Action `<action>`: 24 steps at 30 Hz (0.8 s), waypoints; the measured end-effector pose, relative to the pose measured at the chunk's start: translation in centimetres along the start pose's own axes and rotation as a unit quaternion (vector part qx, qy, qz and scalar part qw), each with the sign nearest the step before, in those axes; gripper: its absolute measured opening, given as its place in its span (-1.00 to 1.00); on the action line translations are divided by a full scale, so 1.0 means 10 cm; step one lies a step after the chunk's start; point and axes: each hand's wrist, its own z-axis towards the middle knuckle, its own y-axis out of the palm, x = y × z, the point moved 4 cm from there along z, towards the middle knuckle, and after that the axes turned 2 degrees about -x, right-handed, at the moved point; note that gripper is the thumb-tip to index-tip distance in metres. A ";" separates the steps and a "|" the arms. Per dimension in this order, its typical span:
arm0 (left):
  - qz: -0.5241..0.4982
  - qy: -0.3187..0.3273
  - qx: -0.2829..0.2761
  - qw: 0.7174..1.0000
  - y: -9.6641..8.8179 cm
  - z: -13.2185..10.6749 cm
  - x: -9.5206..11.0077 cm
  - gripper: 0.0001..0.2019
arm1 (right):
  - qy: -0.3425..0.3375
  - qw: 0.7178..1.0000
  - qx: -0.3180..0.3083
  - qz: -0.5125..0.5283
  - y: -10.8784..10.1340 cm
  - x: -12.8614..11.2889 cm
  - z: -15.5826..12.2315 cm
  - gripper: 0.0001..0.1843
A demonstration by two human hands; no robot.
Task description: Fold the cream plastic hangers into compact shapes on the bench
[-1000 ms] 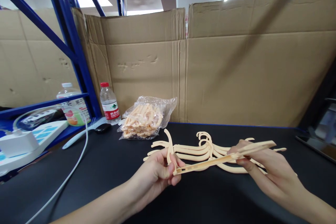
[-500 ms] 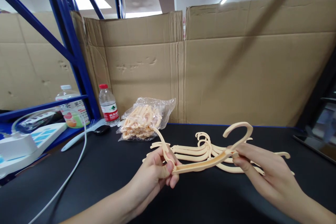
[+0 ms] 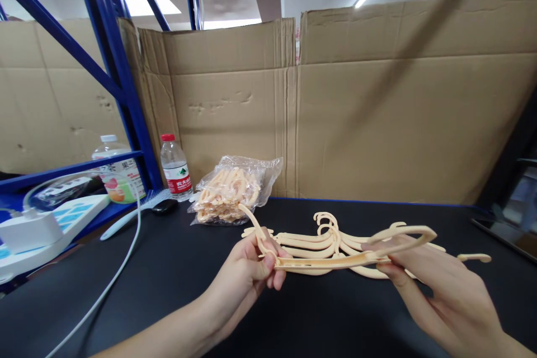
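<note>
A peach plastic hanger is held between both hands just above the black table. My left hand pinches its left end, fingers closed round it. My right hand grips it near the hook, which lies almost flat and points right. Behind the held hanger, a small pile of the same hangers lies on the table. A clear bag of hangers sits further back, against the cardboard.
A cardboard wall closes the back of the table. At the left stand a red-capped water bottle, a second bottle, a blue rack post, a white power strip with a cable, and a brush. A dark device lies far right.
The hanger has been turned between my hands: its hook swung up half a second ago and now lies nearly flat, pointing right. My hands stayed in much the same place.
</note>
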 end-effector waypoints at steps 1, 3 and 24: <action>0.000 0.002 0.002 1.000 0.00 0.00 0.00 -0.75 | -0.003 1.000 0.002 -0.004 0.00 0.00 0.00 -0.78; 0.000 0.012 0.008 1.000 0.01 -0.01 0.01 -0.75 | -0.008 1.000 0.009 -0.014 -0.01 -0.01 -0.01 -0.78; -0.004 -0.003 0.073 0.997 0.02 -0.08 -0.05 -0.65 | 0.295 0.948 -0.015 0.116 0.19 0.34 -0.16 -0.73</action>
